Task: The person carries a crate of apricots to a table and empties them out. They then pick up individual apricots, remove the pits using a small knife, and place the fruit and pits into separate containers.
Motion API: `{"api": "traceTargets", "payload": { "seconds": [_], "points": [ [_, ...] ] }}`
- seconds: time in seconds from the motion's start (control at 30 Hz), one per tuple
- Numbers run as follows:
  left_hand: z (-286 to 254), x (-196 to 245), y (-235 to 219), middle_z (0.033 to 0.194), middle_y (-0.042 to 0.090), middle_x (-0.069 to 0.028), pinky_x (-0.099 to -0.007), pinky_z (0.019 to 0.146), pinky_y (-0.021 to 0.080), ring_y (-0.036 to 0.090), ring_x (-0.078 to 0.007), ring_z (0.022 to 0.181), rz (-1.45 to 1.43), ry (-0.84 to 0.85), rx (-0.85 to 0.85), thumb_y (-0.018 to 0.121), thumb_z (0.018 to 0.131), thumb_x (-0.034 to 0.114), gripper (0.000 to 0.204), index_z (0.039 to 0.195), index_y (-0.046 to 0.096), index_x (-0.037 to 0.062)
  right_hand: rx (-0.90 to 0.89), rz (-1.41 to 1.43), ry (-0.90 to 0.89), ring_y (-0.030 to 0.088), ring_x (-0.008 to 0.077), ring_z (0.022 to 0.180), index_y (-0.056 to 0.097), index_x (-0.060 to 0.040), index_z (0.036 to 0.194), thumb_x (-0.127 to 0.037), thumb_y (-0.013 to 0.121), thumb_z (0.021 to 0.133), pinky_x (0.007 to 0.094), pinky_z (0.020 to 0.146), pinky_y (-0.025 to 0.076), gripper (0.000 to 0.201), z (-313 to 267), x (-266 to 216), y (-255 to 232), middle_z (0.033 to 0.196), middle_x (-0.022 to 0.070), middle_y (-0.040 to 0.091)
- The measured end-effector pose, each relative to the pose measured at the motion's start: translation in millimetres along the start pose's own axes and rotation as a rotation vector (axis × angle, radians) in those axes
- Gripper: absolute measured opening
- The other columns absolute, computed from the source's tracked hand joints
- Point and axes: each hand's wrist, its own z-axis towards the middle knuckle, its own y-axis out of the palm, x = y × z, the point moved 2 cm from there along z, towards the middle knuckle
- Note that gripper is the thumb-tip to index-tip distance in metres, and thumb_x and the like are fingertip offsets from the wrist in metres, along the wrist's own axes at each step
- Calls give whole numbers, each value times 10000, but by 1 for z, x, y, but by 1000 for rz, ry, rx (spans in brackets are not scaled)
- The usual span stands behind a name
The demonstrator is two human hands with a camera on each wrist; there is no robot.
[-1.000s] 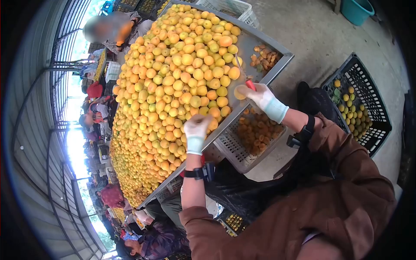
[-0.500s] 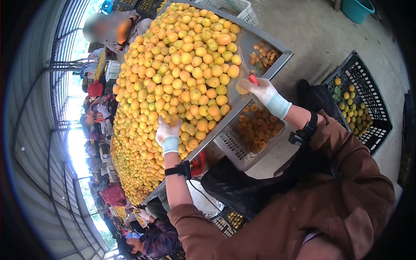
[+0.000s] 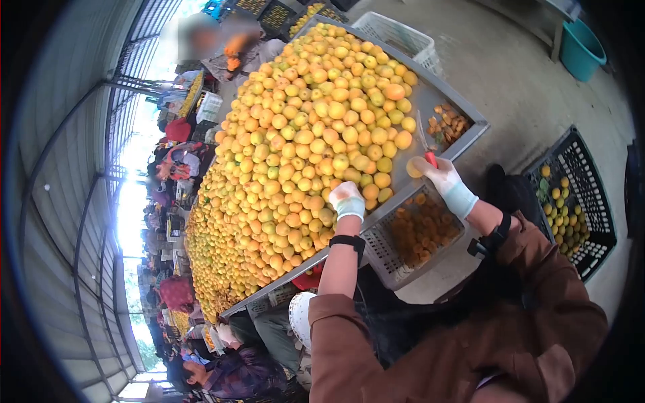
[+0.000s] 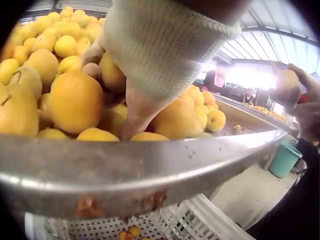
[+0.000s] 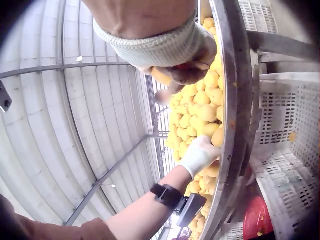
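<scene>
A large heap of yellow-orange apricots [image 3: 309, 141] covers the metal table. My gloved left hand [image 3: 348, 200] is low on the heap near the table's front edge. In the left wrist view, its bare fingers curl round an apricot [image 4: 112, 74], with the thumb down among the fruit. Over the table's bare right corner, my gloved right hand [image 3: 443, 178] grips the red handle of a knife [image 3: 431, 158], its thin blade pointing away from me. The same hand holds another apricot [image 3: 414, 167] against its fingers. The right wrist view shows that apricot [image 5: 161, 75] partly hidden by the hand.
Apricot scraps [image 3: 449, 125] lie in the table's corner. Below the raised metal rim [image 4: 150, 160] stands a pale crate [image 3: 383, 258] with cut apricots [image 3: 423, 232]. A black crate [image 3: 598, 201] with greenish fruit is at my right. Other people sit along the far side.
My left hand reached left over the heap, then came back toward the front edge, fingers now curled. The right hand kept hold of the knife and apricot. The head view has shifted.
</scene>
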Motion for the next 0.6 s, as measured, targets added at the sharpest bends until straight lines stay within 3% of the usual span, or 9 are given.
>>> {"api": "traceTargets", "payload": {
  "seconds": [0.13,0.2,0.27,0.3,0.33,0.4,0.43,0.53,0.6],
  "points": [
    [-6,-11,-20,946,696,-115,-337,743,527,667,-255,914,-104,100,30,692,710,376,331,883,722,96,9,-3,109,558,102,727,625,44,1015,-369,644,857,247,676,453,443,-4,-12,-6,802,45,641],
    [-18,-28,-37,942,692,-139,-352,790,515,661,-280,899,-255,29,25,684,681,506,491,890,716,62,-29,-14,130,550,94,711,620,40,1038,-368,643,860,241,658,446,446,-4,-19,-10,806,45,640],
    [-26,-56,-53,857,695,-138,-372,736,520,669,-279,853,-491,-21,67,659,704,526,500,877,716,61,-21,59,164,510,61,655,621,31,1023,-378,641,860,217,584,411,442,-5,-26,-8,762,31,636],
    [-11,-81,-28,774,681,-162,-388,716,520,664,-309,826,-878,-91,124,649,717,518,495,879,715,55,3,50,138,467,46,555,622,18,988,-384,644,857,208,486,365,423,-3,-23,-8,731,28,631],
    [-14,-98,-39,778,673,-164,-377,662,519,665,-278,774,-1304,-168,-58,631,762,486,505,1013,659,49,-7,47,136,467,46,555,622,18,988,-384,644,857,208,486,365,423,-3,-25,-6,731,28,631],
    [5,-140,-21,1041,644,-166,-311,542,498,588,-203,617,-2275,-83,-142,505,877,414,400,1095,499,78,-33,74,261,454,58,477,617,9,945,-385,640,860,216,419,348,403,-6,-28,-4,711,30,620],
    [-1,-154,-36,1055,606,-219,-270,504,474,554,-187,576,-2673,-100,-199,492,885,417,396,1056,533,62,-50,100,268,428,68,413,612,-6,924,-391,632,863,222,362,311,390,-5,-23,-2,676,26,599],
    [-4,-188,-61,1125,579,-184,-257,437,427,541,-157,553,-2706,34,90,512,887,377,396,1122,533,59,-24,35,272,431,72,410,605,-12,931,-397,632,861,225,360,310,393,-7,-22,5,638,16,579],
    [21,-217,-57,1070,600,-170,-266,427,424,545,-150,554,-2573,-11,213,526,885,371,380,1102,559,61,-18,18,275,436,75,405,602,-8,958,-403,636,858,223,359,311,409,-3,-11,3,656,28,598]
  ]
}}
